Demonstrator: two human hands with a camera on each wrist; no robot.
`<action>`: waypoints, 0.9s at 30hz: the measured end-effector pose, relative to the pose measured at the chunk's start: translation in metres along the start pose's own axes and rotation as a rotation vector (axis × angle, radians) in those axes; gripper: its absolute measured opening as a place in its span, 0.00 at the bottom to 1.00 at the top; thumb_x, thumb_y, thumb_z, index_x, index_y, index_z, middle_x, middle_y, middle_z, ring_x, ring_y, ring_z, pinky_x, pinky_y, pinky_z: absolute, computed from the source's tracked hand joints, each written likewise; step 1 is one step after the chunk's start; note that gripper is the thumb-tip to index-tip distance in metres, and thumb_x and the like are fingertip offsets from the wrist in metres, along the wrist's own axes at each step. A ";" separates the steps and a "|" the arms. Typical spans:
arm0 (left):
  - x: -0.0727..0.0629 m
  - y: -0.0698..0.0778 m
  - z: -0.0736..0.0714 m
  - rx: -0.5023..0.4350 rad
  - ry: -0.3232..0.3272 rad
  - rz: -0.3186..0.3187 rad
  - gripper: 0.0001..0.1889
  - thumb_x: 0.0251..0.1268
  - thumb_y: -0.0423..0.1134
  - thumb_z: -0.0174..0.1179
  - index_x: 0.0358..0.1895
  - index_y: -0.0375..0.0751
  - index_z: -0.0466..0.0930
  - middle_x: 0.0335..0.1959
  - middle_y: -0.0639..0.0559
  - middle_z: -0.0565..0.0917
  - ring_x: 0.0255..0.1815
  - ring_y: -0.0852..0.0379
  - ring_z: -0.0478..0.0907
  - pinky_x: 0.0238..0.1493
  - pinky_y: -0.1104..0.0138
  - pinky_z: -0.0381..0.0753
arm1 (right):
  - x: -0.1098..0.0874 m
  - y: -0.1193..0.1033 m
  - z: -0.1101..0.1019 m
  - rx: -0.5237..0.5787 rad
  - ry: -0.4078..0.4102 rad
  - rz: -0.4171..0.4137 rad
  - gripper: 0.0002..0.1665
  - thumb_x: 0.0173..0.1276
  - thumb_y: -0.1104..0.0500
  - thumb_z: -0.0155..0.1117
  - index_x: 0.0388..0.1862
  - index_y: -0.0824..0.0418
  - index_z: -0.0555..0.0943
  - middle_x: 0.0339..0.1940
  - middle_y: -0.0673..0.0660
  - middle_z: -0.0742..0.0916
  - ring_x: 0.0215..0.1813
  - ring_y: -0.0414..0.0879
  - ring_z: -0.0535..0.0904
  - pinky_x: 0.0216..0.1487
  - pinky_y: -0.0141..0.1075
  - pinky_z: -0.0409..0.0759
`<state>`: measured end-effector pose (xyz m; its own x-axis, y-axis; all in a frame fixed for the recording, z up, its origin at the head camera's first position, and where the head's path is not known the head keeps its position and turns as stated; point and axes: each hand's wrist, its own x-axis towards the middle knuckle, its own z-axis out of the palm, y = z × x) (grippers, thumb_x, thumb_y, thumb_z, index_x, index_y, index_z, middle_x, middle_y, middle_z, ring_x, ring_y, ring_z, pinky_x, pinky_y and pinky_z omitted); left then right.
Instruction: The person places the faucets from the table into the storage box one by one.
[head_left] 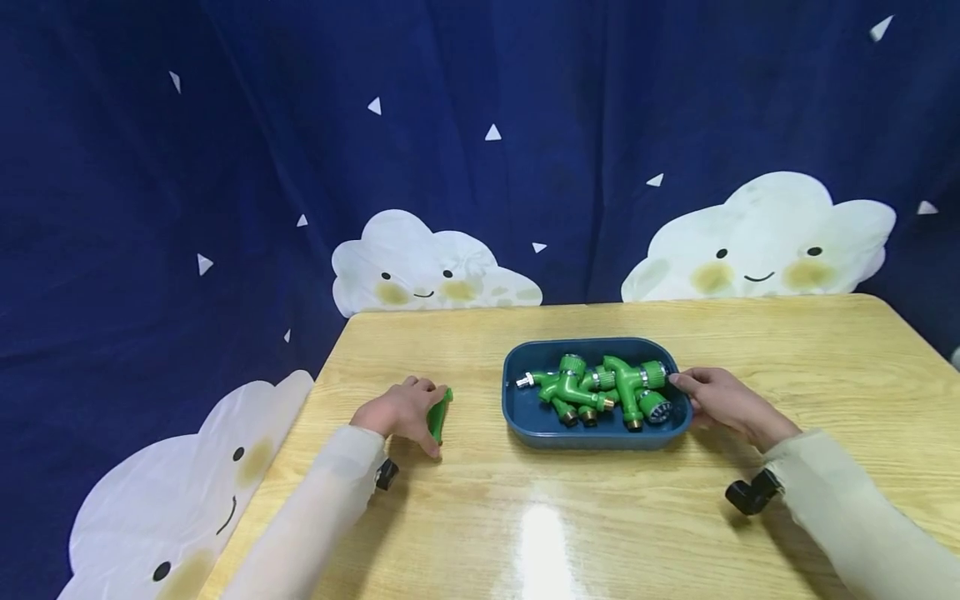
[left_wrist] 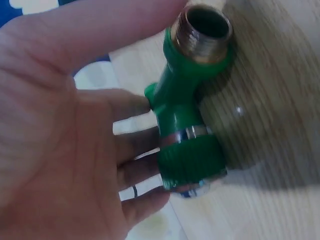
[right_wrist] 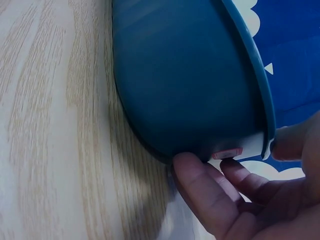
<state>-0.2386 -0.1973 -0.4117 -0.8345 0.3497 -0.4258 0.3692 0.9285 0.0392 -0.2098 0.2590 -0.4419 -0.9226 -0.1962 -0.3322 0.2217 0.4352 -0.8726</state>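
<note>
Left of the bin, my left hand holds a green tap close over the table. This tap has a brass threaded end and a ribbed green knob with a silver ring. My thumb is at the threaded end, with the fingers along the tap's other side; the hand hides much of it in the head view. My right hand grips the right end of a dark blue bin, thumb at the rim and fingers against the outer wall. Several similar green taps lie piled inside the bin.
The bin stands on a light wooden table, toward its far side. Behind the table hangs a dark blue curtain with white clouds and triangles. A small red-edged label shows on the bin's end wall.
</note>
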 end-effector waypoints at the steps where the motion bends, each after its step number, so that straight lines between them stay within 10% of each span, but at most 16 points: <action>1: 0.000 0.001 0.001 0.005 0.004 0.005 0.54 0.44 0.56 0.78 0.76 0.44 0.60 0.70 0.44 0.69 0.69 0.45 0.66 0.65 0.49 0.75 | 0.000 0.000 0.000 0.000 -0.004 -0.003 0.34 0.82 0.50 0.41 0.65 0.81 0.63 0.37 0.52 0.85 0.37 0.37 0.84 0.42 0.35 0.86; 6: 0.003 0.005 0.003 -0.003 0.039 -0.001 0.51 0.39 0.52 0.81 0.69 0.44 0.64 0.57 0.44 0.71 0.53 0.49 0.70 0.57 0.52 0.78 | -0.001 -0.001 0.000 0.012 -0.009 -0.005 0.34 0.82 0.50 0.40 0.66 0.82 0.62 0.40 0.56 0.86 0.38 0.38 0.84 0.43 0.36 0.86; 14: 0.003 0.007 0.004 0.001 -0.026 -0.020 0.60 0.41 0.51 0.80 0.78 0.43 0.53 0.69 0.42 0.67 0.68 0.44 0.66 0.65 0.50 0.75 | 0.000 -0.002 0.000 0.007 -0.007 0.011 0.34 0.82 0.51 0.39 0.68 0.82 0.60 0.41 0.56 0.86 0.38 0.38 0.84 0.43 0.36 0.86; 27: 0.010 0.003 0.007 -0.001 0.066 0.004 0.58 0.37 0.52 0.81 0.76 0.44 0.58 0.65 0.43 0.73 0.64 0.45 0.70 0.67 0.51 0.72 | 0.000 -0.002 0.000 0.012 -0.017 0.016 0.36 0.82 0.50 0.39 0.69 0.83 0.58 0.45 0.60 0.85 0.40 0.38 0.85 0.45 0.37 0.86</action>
<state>-0.2426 -0.1915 -0.4224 -0.8581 0.3606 -0.3655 0.3721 0.9273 0.0414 -0.2099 0.2580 -0.4404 -0.9132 -0.2044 -0.3526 0.2407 0.4275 -0.8714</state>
